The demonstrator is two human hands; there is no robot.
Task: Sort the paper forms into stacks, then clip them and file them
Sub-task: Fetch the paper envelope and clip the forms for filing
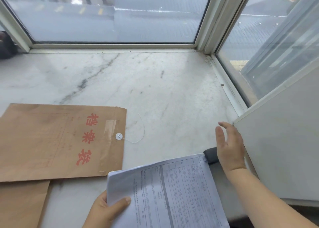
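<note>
Near the front edge of the tabletop (155,89), the left hand (107,210) pinches the forms (172,193) by one corner, lifted, probably for clipping. With fingers (222,126) spread and empty, the right hand (229,145) hovers just beyond, while the envelope (51,141) lies flat at left, likely for filing.

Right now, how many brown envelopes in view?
2. One string-tie envelope with red characters lies flat on the marble sill, left. A second envelope sits nearer, its top edge tucked under the first, cut off by the frame's bottom left. More may lie out of view.
</note>
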